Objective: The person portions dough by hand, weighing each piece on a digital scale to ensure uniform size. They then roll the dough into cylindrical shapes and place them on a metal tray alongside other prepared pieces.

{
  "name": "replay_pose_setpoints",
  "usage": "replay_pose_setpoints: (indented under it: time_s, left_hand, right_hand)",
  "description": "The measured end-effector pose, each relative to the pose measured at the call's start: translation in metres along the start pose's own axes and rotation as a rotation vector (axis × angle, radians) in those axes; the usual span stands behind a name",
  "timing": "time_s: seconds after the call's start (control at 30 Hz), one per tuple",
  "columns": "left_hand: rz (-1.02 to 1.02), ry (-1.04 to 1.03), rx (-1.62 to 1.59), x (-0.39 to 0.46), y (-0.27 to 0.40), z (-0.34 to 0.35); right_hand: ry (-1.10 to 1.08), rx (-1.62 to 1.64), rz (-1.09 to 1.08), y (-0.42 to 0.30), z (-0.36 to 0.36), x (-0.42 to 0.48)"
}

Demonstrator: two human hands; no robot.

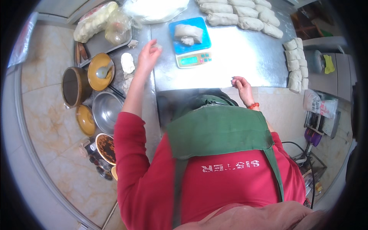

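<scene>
On the steel worktop, a digital kitchen scale with a blue platform bears a thick piece of dough and a smaller lump against it. My left hand is raised just left of the scale, with what looks like a small bit of dough at its fingertips. Near the worktop's front edge, right of the scale, is my right hand, its fingers bent; whether it holds anything is unclear. Rows of dough rolls lie behind the scale, and shorter dough pieces are stacked at the right edge.
At the left stand a steel bowl, yellow bowls, a brown crock and a bowl of dark red sauce. A white dough lump lies beside my left forearm. Behind are a metal tray and a large plastic-covered white mass.
</scene>
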State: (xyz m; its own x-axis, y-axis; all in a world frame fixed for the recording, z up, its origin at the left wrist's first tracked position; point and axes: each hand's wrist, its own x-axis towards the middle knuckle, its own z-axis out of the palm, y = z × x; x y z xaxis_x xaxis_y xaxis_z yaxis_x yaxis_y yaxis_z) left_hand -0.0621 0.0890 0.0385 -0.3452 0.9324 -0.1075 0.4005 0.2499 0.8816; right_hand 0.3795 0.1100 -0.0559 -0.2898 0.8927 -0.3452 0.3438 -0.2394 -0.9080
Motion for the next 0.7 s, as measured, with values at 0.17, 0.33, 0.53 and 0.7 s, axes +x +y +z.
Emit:
replay_pose_setpoints:
  time_s: [0.17,0.33,0.53,0.7]
  left_hand:
    - [0.127,-0.032,0.084,0.028,0.042,-0.001]
    - [0.314,-0.114,0.191,0.06,0.071,0.018]
    - [0.409,-0.256,0.361,0.082,0.094,0.041]
    - [0.71,-0.351,0.901,0.074,0.093,0.067]
  right_hand:
    - [-0.009,-0.093,0.068,0.003,-0.003,-0.017]
    - [-0.001,-0.136,-0.005,0.0,-0.014,-0.012]
    - [-0.042,-0.143,0.036,0.008,-0.026,-0.007]
    - [-0.112,-0.045,0.115,-0.008,-0.03,0.0]
